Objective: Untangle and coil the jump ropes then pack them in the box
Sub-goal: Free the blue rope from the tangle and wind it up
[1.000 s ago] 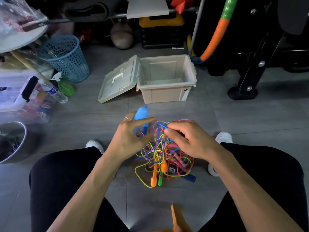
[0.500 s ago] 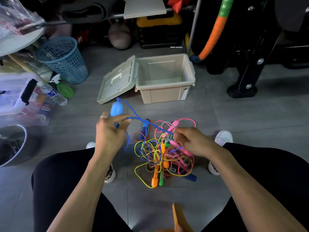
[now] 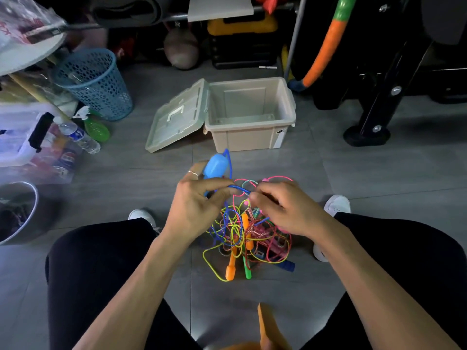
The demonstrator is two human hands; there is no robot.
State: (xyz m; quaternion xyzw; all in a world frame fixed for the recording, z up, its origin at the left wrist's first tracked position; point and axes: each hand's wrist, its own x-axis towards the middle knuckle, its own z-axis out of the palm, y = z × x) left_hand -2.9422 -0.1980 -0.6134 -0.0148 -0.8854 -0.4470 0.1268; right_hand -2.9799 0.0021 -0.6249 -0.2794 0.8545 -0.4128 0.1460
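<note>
Jump ropes (image 3: 249, 233): a multicoloured tangle of yellow, blue, pink and braided cords is lying on the grey floor (image 3: 353, 173) between the person's knees, with an orange handle (image 3: 231, 267), a green handle (image 3: 247, 270) and a dark blue handle (image 3: 286, 266) sticking out at its near edge.

Left hand (image 3: 195, 210): the fingers are curling around a light blue handle (image 3: 215, 166) that is pointing up and away, thumb pressing across the blue cord (image 3: 238, 190) where it is leaving the handle.

Right hand (image 3: 285, 210): hovering over the top of the tangle, fingertips bunched together and apparently pinching the same blue cord just beside the left thumb; motion blur is making the exact grip hard to read.

Box (image 3: 249, 140): a beige plastic tub is standing open on the floor beyond the tangle, holding nothing visible inside. Its lid (image 3: 177, 117) is hanging off the left side, tilted down onto the floor, handle facing up.

Blue basket (image 3: 94, 82): a perforated bin is standing to the far left; its contents are not clear.

Clear storage bin (image 3: 17, 137): sitting at the left edge, packed with coloured packets, a water bottle (image 3: 79, 136) lying against it.

Metal bowl (image 3: 17, 210): sitting at the near left, holding dark items.
</note>
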